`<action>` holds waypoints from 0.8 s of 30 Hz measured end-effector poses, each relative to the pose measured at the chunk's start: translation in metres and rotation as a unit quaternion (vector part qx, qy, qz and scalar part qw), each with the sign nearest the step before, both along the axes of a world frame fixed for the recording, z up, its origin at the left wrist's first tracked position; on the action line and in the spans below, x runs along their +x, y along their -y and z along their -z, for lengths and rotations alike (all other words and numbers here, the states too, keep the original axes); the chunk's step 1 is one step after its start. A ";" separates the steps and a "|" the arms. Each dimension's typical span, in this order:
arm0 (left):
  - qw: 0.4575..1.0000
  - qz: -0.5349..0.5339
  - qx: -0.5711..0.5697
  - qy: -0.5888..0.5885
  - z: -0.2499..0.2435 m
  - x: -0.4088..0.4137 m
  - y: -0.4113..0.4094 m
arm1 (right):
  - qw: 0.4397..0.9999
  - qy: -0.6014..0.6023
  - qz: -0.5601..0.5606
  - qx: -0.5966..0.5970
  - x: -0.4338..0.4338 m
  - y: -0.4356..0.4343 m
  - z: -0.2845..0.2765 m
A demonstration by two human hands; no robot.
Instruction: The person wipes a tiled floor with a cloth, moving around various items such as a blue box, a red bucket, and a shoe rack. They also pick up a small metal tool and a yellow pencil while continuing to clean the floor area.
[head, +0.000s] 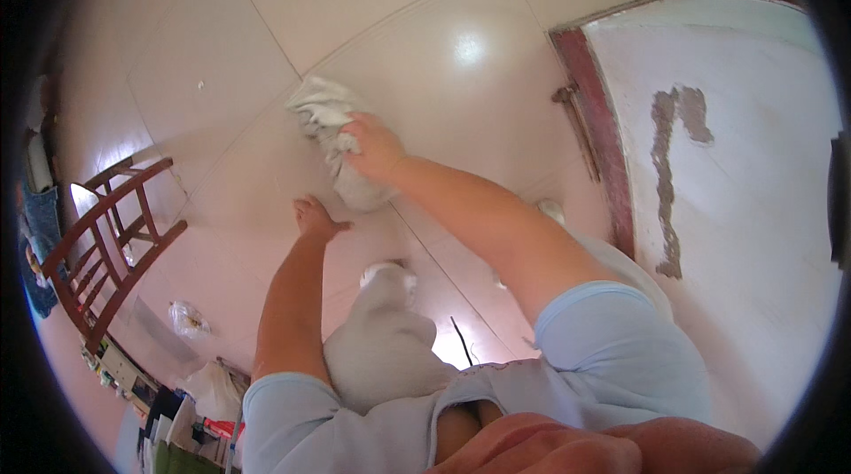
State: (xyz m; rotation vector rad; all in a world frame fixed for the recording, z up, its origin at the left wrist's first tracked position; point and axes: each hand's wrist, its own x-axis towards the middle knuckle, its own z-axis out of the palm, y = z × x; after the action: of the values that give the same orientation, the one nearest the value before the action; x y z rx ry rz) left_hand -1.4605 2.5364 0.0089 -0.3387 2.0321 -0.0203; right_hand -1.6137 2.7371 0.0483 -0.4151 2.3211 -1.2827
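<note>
My right hand (373,148) grips a bunched pale grey-white cloth (326,102) that lies spread on the tiled floor (425,15). Its fingers press into the folds, and part of the cloth trails back under the wrist. My left hand (316,216) is just to the left of the cloth's near end, holding nothing, with the thumb stretched away from the fingers. Whether it touches the floor I cannot tell. One of my feet (389,269) is on the tiles below the cloth.
At left a dark wooden chair (113,235) stands beside a clear plastic bag (189,320). On the right rises a white wall (751,175) with a dark red skirting (602,122) and a grey patch. A hammer-like tool (580,135) lies along its foot. A small white speck (201,84) dots the tiles.
</note>
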 end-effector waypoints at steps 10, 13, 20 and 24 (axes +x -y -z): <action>0.953 -0.187 0.190 -0.145 -0.136 0.024 -0.126 | 0.750 0.377 0.540 -0.054 0.083 -0.173 -0.141; 0.937 -0.220 0.222 -0.159 -0.238 0.046 -0.164 | 0.715 0.377 0.586 -0.056 0.094 -0.184 -0.226; 0.923 -0.289 0.212 -0.141 -0.403 0.098 -0.089 | 0.734 0.360 0.576 -0.030 0.089 -0.186 -0.366; 0.930 -0.302 0.161 -0.135 -0.468 0.096 0.018 | 0.738 0.347 0.579 -0.026 0.055 -0.160 -0.463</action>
State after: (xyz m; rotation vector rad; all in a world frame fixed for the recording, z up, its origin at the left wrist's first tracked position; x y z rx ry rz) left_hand -1.3642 2.5181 0.4769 -0.7745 2.0698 0.7697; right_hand -1.5590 2.8976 0.5114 1.4975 1.7400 -1.5456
